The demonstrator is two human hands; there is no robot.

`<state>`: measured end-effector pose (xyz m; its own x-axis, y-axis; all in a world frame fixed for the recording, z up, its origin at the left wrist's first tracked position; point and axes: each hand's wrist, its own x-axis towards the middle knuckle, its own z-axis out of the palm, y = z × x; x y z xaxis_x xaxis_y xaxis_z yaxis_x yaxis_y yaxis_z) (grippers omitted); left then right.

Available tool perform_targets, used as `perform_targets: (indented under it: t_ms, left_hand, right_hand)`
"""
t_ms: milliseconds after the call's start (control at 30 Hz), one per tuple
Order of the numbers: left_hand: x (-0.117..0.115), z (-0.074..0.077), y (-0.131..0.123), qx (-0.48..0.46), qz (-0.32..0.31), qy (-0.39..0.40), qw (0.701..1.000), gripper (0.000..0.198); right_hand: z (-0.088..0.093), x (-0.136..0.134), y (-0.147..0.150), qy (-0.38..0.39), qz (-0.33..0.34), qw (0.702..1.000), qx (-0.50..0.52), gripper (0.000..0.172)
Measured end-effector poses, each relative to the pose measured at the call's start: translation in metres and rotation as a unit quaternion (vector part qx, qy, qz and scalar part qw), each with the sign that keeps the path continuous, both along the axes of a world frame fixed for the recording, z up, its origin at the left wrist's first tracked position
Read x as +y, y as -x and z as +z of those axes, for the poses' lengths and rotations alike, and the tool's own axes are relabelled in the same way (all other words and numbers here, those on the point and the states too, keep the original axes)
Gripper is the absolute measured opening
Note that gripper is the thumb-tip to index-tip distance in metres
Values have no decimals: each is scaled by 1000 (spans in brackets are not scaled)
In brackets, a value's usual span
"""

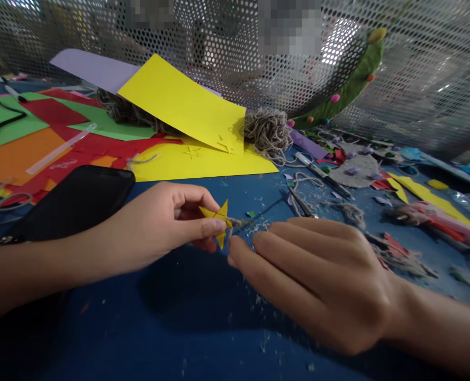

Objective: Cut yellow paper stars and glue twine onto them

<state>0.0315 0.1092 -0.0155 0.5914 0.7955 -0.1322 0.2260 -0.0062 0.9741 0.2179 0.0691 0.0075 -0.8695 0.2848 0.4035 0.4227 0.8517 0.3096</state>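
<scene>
A small yellow paper star (220, 216) is pinched between the thumb and fingers of my left hand (167, 222). A short twisted piece of grey yarn (235, 222) sticks out from the star's right side. My right hand (314, 280) is just to the right, palm down, its fingers bent and close together. A thin grey strand runs from the star down to its fingertips and appears gripped there; the thumb is mostly hidden. Beyond the right knuckles lie scissors (300, 202), partly covered by the hand.
Yellow sheets (187, 111), a lilac sheet (96, 69) and a ball of grey yarn (269, 132) lie ahead. A black phone-like case (80, 196) and a glue stick (62, 148) are left. A pen (322, 174), a pink glue gun (437, 217) and scraps lie right. A perforated metal screen (219, 58) rises behind.
</scene>
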Motion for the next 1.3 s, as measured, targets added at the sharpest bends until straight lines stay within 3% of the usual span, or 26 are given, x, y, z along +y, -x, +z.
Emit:
perform_targets:
  t_ms: [133, 267, 433, 567, 733, 933, 1100, 1300]
  left_hand:
    - [-3, -1, 0, 44, -53, -9, 998, 9]
    - [-4, 0, -1, 15, -84, -4, 996, 11]
    - [-5, 4, -2, -23, -72, 39, 996, 10]
    - [-3, 6, -2, -45, -38, 28, 998, 8]
    - [1, 7, -2, -33, 28, -22, 999, 10]
    - [1, 5, -2, 9, 43, -53, 998, 9]
    - [0, 0, -1, 28, 8, -42, 999, 10]
    - [-3, 1, -1, 18, -63, -4, 998, 11]
  right_hand:
    - [2, 3, -3, 44, -20, 998, 41, 29]
    - [3, 9, -8, 74, -46, 995, 56, 21]
    - [-2, 17, -11, 135, -49, 986, 80, 16]
    - [-7, 21, -11, 161, -48, 982, 86, 15]
    - [-10, 21, -9, 132, -59, 987, 76, 20]
    - [-4, 10, -1, 46, -36, 998, -29, 22]
    - [1, 7, 3, 55, -16, 998, -11, 24]
    - [-2, 13, -8, 77, -51, 993, 73, 16]
